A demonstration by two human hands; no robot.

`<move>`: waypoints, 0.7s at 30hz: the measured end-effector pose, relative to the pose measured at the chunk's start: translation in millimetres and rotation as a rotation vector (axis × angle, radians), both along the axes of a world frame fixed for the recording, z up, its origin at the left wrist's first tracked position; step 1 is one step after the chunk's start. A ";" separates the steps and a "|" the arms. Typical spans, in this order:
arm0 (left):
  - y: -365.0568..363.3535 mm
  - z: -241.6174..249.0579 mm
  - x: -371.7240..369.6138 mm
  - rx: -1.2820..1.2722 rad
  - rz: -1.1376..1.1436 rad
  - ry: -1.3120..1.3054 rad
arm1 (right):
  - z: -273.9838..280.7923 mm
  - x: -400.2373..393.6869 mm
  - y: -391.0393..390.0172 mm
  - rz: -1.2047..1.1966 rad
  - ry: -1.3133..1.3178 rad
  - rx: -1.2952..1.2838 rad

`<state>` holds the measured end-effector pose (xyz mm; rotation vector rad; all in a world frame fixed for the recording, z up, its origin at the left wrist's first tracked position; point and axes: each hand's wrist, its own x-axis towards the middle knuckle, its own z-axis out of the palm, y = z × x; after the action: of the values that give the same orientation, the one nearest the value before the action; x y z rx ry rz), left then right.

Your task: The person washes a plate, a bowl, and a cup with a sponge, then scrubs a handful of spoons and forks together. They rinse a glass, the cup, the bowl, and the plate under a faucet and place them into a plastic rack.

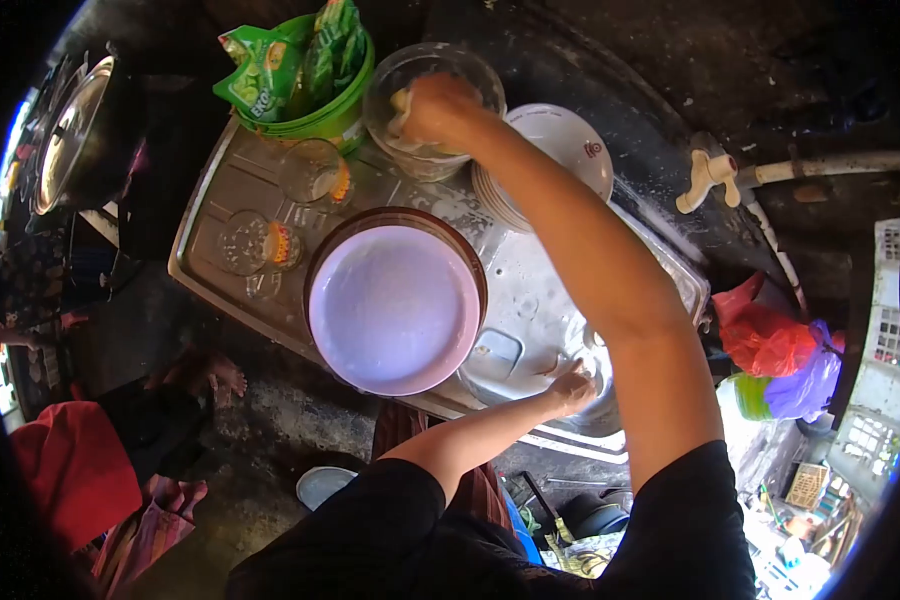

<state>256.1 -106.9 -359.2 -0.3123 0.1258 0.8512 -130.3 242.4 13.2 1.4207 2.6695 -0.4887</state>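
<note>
My right hand [440, 108] reaches down into a clear plastic tub [425, 160] at the back of the sink unit. Its fingers are curled around a yellowish, soft-looking thing [400, 101], like a sponge. Down in the metal sink basin [500, 385], my left hand [572, 390] has its fingers closed at the rim of a shiny metal bowl [605, 405]. My right forearm passes above a stack of white plates [560, 140]. Left of the basin, a pale lilac basin [395, 310] rests on a brown-rimmed one.
Glass mugs [245, 245] stand on the metal drainboard [205, 215], near a green tub [355, 115] holding green packets. A tap [710, 180] juts out at right, above red and purple plastic bags [770, 335]. Another person's red garment [75, 470] shows at lower left.
</note>
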 end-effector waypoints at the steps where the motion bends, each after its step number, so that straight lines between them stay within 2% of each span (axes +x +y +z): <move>1: 21.4 57.2 -44.2 0.576 -0.120 0.792 | 7.6 1.5 0.8 -0.069 0.084 -0.040; 2: 39.1 124.0 -86.7 1.083 -0.351 1.565 | 9.3 4.2 5.1 -0.064 0.088 -0.038; 3: 47.2 155.9 -98.5 1.038 -0.354 1.652 | 8.3 8.0 11.1 -0.086 0.261 0.013; 4: 55.4 156.6 -106.3 1.038 -0.250 1.613 | 9.6 12.0 13.5 -0.112 0.435 0.062; 5: 64.6 168.7 -117.7 0.930 -0.183 1.618 | 13.9 17.9 10.9 -0.161 0.526 0.082; 6: 74.3 187.1 -132.4 0.829 -0.119 1.615 | 22.7 24.8 8.5 -0.173 0.527 0.088; 8: 89.0 217.4 -169.1 0.595 -0.111 1.324 | 41.2 44.1 -2.0 -0.035 0.866 0.196; 9: 96.2 235.2 -184.1 0.439 0.009 1.195 | 46.3 58.0 -7.6 -0.007 0.913 0.317; 10: 103.0 252.0 -196.7 0.283 0.120 1.058 | 49.3 77.9 -15.4 -0.031 0.906 0.328; 12: 117.6 273.1 -217.6 0.037 0.138 1.115 | 49.9 128.2 -38.5 -0.344 1.040 0.061; 14: 127.7 306.7 -245.4 0.224 0.278 1.244 | 47.3 179.8 -76.2 -0.548 1.340 -0.160; 16: 136.4 325.8 -260.4 0.249 0.225 1.169 | 40.5 211.8 -123.5 -0.851 1.383 -0.264; 17: 140.2 324.5 -250.8 0.205 0.355 1.114 | 27.2 215.9 -144.7 -0.720 1.188 -0.018; 18: 143.2 324.1 -246.1 0.221 0.347 1.115 | 12.9 217.0 -161.8 -0.595 0.980 0.213; 20: 150.0 319.8 -240.2 0.329 0.368 1.030 | -2.2 218.2 -177.5 -0.422 0.701 0.504; 21: 149.0 314.9 -235.4 0.402 0.393 1.122 | -11.9 225.1 -173.6 -0.518 0.752 0.527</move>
<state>20.7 42.1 -44.3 0.5714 0.9440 1.3372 94.7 68.8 1.3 2.5500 3.1049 -0.4252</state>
